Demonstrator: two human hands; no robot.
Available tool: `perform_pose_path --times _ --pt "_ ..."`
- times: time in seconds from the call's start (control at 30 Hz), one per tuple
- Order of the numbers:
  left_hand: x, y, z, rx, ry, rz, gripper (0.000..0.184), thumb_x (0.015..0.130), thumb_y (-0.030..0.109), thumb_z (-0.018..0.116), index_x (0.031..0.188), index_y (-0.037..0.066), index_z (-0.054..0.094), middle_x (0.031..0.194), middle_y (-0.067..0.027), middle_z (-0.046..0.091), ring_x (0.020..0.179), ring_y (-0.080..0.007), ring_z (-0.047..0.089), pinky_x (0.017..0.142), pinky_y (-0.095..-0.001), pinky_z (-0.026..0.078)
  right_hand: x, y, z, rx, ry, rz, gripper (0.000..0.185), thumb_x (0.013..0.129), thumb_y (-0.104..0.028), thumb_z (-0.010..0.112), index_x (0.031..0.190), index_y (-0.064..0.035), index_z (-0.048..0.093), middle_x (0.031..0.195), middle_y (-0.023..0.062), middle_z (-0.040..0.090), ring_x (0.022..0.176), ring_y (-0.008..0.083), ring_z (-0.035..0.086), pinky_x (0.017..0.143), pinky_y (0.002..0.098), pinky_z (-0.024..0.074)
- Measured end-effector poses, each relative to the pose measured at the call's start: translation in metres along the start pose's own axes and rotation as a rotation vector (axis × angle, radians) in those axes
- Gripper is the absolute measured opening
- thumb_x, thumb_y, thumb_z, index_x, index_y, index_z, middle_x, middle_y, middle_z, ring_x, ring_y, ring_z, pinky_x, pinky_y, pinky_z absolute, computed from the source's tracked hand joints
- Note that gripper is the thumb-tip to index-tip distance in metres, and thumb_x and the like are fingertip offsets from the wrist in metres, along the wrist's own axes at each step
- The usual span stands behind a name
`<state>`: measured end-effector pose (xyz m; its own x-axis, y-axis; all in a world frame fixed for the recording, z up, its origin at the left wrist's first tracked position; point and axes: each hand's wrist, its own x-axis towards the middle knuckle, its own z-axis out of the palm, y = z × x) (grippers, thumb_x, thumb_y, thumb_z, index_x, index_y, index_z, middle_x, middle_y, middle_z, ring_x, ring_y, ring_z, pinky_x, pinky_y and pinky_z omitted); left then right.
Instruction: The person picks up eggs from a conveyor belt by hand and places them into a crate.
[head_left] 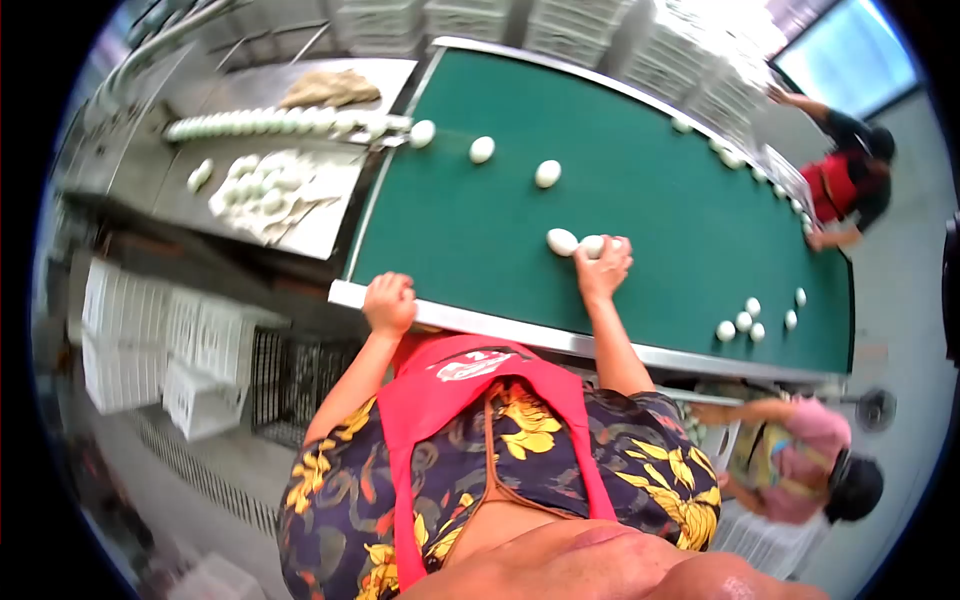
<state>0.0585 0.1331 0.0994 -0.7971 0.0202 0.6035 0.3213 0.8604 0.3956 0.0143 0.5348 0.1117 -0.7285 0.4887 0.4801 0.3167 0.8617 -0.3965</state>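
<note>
Over the green belt (480,235), my right hand (604,270) has its fingers curled round a white egg (592,246), with part of another pale egg under the fingers. Just left of that hand, a single egg (562,242) lies on the belt. Farther up the belt are three spaced eggs: one (547,174), another (482,150) and one by the chute (422,133). My left hand (390,303) rests closed on the belt's near metal edge; whether anything is inside its fingers is hidden.
A metal table (330,215) at left bears a row of eggs (270,122) and an egg pile on cloth. Several eggs (743,321) lie at the belt's right end. Co-workers stand at the far right (840,185) and near right (800,455). White crates (125,320) stand lower left.
</note>
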Motion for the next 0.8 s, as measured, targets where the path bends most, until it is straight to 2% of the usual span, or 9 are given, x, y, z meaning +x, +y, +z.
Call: perform_pose_path --times 0.17,0.3,0.37,0.43,0.5,0.57,0.63,0.7,0.8 --pt "0.002 -0.002 -0.008 0.025 0.019 0.000 0.008 0.077 0.006 0.056 0.077 0.013 0.061 0.078 -0.0037 0.060 0.076 -0.0273 0.059 0.068 -0.0414 0.046 -0.028 0.006 -0.014 0.086 -0.100 -0.188 0.054 0.068 -0.024 0.084 0.116 -0.0152 0.062 0.136 0.0157 0.044 0.124 0.0410 0.044 0.094 0.0511 0.0505" --pt "0.001 -0.014 0.003 0.054 0.009 0.026 0.009 0.078 0.006 0.056 0.078 0.012 0.063 0.078 -0.0046 0.061 0.076 -0.0281 0.059 0.069 -0.0414 0.046 0.000 0.007 -0.002 0.066 -0.301 -0.035 0.049 0.069 -0.028 0.081 0.113 -0.0124 0.067 0.136 0.0168 0.048 0.121 0.0435 0.048 0.093 0.0505 0.0531" --pt "0.000 -0.022 0.007 0.058 0.014 0.013 0.010 0.080 0.006 0.055 0.079 0.011 0.063 0.079 -0.0052 0.061 0.077 -0.0293 0.059 0.069 -0.0422 0.047 0.016 0.010 0.005 0.022 -0.293 -0.005 0.047 0.068 -0.029 0.080 0.110 -0.0104 0.069 0.131 0.0184 0.053 0.117 0.0426 0.052 0.089 0.0512 0.0550" --pt "0.000 -0.030 0.009 0.046 -0.013 0.033 0.011 0.083 0.005 0.054 0.079 0.010 0.063 0.080 -0.0060 0.062 0.077 -0.0303 0.060 0.069 -0.0432 0.048 0.023 0.026 0.013 0.149 -0.268 0.123 0.041 0.079 -0.031 0.076 0.113 -0.0089 0.068 0.115 0.0133 0.064 0.097 0.0333 0.064 0.085 0.0477 0.0559" --pt "0.000 -0.041 0.013 0.074 -0.036 0.038 0.014 0.085 0.004 0.052 0.079 0.010 0.064 0.081 -0.0068 0.064 0.077 -0.0309 0.060 0.069 -0.0442 0.048 0.023 0.050 -0.007 1.022 -0.486 0.546 0.036 0.083 -0.034 0.076 0.107 -0.0084 0.068 0.098 0.0079 0.068 0.088 0.0238 0.068 0.072 0.0420 0.0584" --pt "-0.001 -0.052 0.010 0.083 -0.028 0.035 0.015 0.085 0.005 0.053 0.080 0.010 0.065 0.082 -0.0068 0.065 0.078 -0.0311 0.061 0.069 -0.0443 0.049 0.007 0.071 -0.054 1.368 -0.579 0.759 0.035 0.087 -0.036 0.075 0.108 -0.0082 0.067 0.090 0.0036 0.068 0.079 0.0178 0.069 0.056 0.0346 0.0562" --pt "-0.004 -0.073 0.013 0.107 -0.062 -0.006 0.016 0.086 0.006 0.053 0.084 0.010 0.068 0.084 -0.0062 0.068 0.081 -0.0309 0.063 0.071 -0.0444 0.050 -0.019 0.106 -0.089 1.544 -0.542 0.759 0.040 0.085 -0.037 0.078 0.109 -0.0079 0.065 0.090 0.0051 0.069 0.080 0.0179 0.070 0.046 0.0310 0.0527" --pt "-0.003 -0.090 0.015 0.108 -0.058 -0.023 0.016 0.086 0.007 0.053 0.084 0.010 0.069 0.085 -0.0069 0.068 0.082 -0.0318 0.063 0.072 -0.0452 0.050 -0.046 0.133 -0.136 1.569 -0.391 0.781 0.041 0.085 -0.038 0.078 0.108 -0.0075 0.065 0.091 0.0051 0.069 0.080 0.0174 0.070 0.048 0.0302 0.0537" --pt "0.002 -0.113 0.015 0.105 -0.076 -0.082 0.018 0.088 0.009 0.053 0.085 0.009 0.070 0.089 -0.0079 0.070 0.086 -0.0320 0.065 0.074 -0.0450 0.051 -0.104 0.206 -0.166 1.377 -0.067 0.921 0.041 0.083 -0.039 0.079 0.107 -0.0083 0.067 0.090 0.0043 0.069 0.080 0.0166 0.070 0.048 0.0295 0.0528"
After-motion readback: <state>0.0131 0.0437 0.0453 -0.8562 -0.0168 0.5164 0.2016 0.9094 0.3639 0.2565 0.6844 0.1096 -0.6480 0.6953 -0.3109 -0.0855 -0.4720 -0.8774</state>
